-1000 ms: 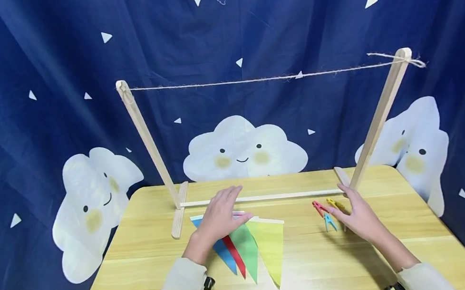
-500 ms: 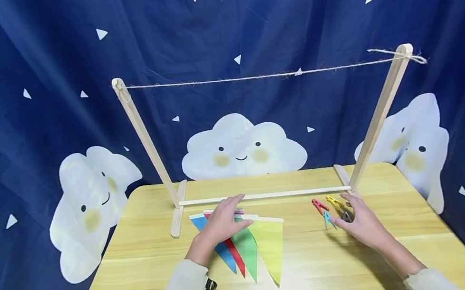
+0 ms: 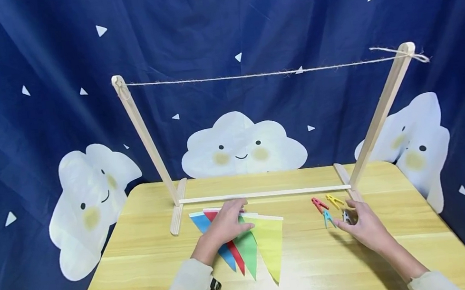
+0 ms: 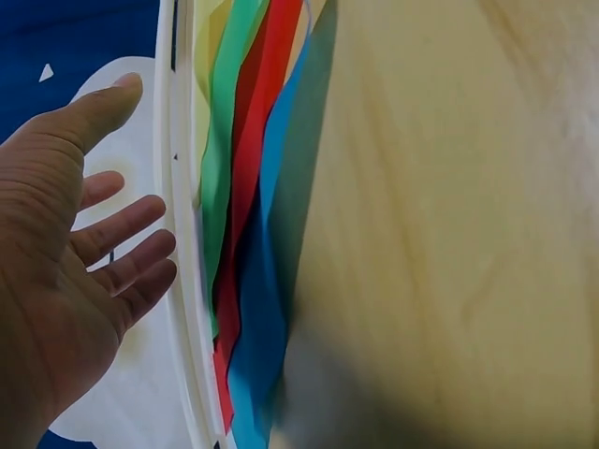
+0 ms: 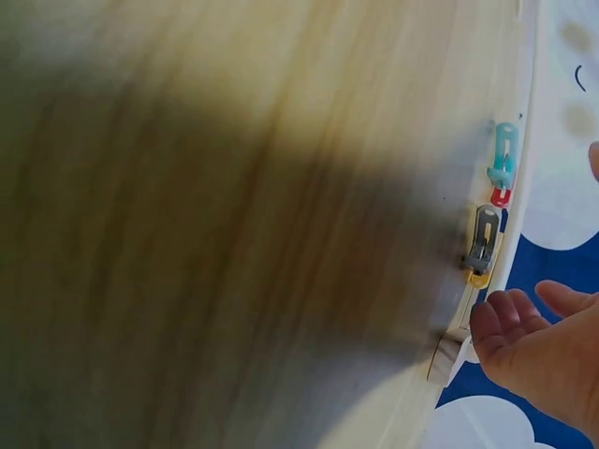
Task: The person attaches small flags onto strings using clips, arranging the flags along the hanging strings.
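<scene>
Navy curtain (image 3: pixel 218 22) behind, wood-grain counter (image 3: pixel 144 279) below, nothing gripped yet

Judging by how things lie, you are at the stage before any pick-up, with one hand at each group of things. Your left hand (image 3: pixel 226 223) is over the fanned flags, its fingers apart and relaxed, holding nothing. Beneath and beside it lie the blue flag (image 3: pixel 227 258), red flag (image 3: pixel 237 258), green flag (image 3: pixel 248 253) and yellow flag (image 3: pixel 270 241), overlapping, points toward you. Your right hand (image 3: pixel 365 226) is beside the clips with its fingers loosely bent and nothing in them. The grey clip (image 5: pixel 482 224) is nearest it; the light-blue clip (image 3: pixel 328 219), red clip (image 3: pixel 319 204) and yellow clip (image 3: pixel 334 201) sit just beyond. Whether your fingertips touch anything, you can't be sure from these views.

A pick-up from here would likely call for lifting one white-edged flag free of the overlap, and pinching one clip without nudging its neighbours.

On the counter behind both groups stands a wooden frame: left post (image 3: pixel 146 143), right post (image 3: pixel 381 113) and a low crossbar (image 3: pixel 264 194). Bare string (image 3: pixel 250 76) runs between the post tops. White triangles and a smiling cloud (image 3: pixel 242 158) pattern the curtain.
</scene>
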Motion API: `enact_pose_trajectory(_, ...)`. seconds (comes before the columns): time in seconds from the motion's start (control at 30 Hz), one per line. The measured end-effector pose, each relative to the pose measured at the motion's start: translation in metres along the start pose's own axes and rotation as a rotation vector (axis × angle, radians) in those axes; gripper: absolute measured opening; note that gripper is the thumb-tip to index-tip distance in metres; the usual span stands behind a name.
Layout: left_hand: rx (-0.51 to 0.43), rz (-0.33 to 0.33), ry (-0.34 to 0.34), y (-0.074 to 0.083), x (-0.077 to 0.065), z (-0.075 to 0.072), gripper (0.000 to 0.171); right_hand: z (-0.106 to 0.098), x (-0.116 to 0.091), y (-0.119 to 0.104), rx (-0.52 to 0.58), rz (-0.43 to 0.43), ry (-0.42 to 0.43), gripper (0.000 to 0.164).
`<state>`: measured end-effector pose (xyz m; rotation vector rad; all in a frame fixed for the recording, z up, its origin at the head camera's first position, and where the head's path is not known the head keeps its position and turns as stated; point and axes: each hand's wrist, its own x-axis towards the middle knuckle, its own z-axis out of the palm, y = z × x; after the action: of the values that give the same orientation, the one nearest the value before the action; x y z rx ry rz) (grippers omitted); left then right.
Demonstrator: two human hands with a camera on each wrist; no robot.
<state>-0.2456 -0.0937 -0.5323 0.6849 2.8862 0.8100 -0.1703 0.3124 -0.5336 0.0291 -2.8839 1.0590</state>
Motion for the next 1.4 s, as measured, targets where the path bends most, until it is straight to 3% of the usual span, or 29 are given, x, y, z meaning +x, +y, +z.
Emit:
enact_pose_trajectory(0.3,0.04,0.001,-0.006,0.001,0.003,0.006,0.066,0.004,0.001,0.004,-0.06,0.027,0.003,0.086)
enact_pose_trajectory(0.8,0.071,0.025,0.047,-0.003,0.007,0.016,0.049,0.003,0.005,0.011,-0.089,0.069,-0.014,0.048)
enact_pose_trajectory(1.4,0.166,0.096,0.081,-0.004,0.011,0.021,0.035,0.005,0.005,0.011,-0.135,0.052,0.008,0.037)
